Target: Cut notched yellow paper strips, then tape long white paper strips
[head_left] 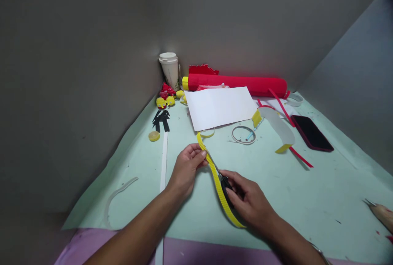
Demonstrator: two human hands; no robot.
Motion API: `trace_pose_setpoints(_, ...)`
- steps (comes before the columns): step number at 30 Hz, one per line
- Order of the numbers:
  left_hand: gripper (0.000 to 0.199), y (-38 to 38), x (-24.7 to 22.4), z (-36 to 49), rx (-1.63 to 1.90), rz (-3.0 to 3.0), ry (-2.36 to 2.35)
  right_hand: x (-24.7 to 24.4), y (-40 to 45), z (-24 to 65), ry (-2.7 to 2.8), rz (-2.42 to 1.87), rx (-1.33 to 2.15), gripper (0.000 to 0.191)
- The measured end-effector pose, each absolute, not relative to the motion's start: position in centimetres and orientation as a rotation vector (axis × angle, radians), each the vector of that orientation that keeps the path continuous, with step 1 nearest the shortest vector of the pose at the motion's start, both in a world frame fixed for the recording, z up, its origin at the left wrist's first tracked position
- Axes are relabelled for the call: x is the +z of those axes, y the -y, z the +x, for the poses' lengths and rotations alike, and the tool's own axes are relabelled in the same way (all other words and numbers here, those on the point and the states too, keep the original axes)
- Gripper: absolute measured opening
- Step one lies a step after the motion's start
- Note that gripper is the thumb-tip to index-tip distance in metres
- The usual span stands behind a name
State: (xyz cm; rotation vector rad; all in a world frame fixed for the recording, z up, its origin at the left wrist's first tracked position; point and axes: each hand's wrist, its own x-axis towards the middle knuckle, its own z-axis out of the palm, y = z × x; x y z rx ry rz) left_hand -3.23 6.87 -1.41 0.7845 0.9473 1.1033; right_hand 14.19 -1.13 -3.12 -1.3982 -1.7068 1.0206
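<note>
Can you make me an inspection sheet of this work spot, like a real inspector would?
Surface: pale green sheet, with a purple cover showing at the near edge.
Things in hand: yellow ribbed strip, curved; scissors with black handles, alongside it.
Clutter: white paper, red roll, black strips, phone, white cup.
Hands: left hand pinches the strip near its far end; right hand holds the scissors.
Cables: nothing seen.
Surroundings: grey wall on the left, paler wall on the right.

Scissors (pixel 226 184) partly hidden by right hand (pixel 252 200). Paper (pixel 221 107) blocks part of red roll (pixel 245 81). White strip (pixel 164 158) cut off at bottom, forearm (pixel 144 218) across it. Tan object (pixel 382 216) cut off right, unclear.
</note>
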Motion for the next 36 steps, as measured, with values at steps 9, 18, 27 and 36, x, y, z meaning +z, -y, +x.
trace_pose_setpoints(9, 0.025, -6.85, -1.45, -3.21, 1.104, 0.755, -0.938, -3.13, 1.20, 14.27, 1.715, -1.410, 1.008, 0.038)
trace_pose_setpoints(18, 0.025, -6.82, -1.25, -3.16, 1.110, 0.739, -0.939, -3.46, 1.11, 14.32, 1.719, -1.389, 0.987, 0.038)
trace_pose_setpoints(27, 0.023, -6.91, -1.49, -3.28, 1.102, 0.762, -0.927, -3.25, 1.20, 14.30, 1.702, -1.413, 1.034, 0.037)
trace_pose_setpoints(36, 0.024, -6.80, -1.55, -3.18, 1.058, 0.772, -0.903, -2.83, 1.14, 14.01, 1.703, -1.459, 1.014, 0.039)
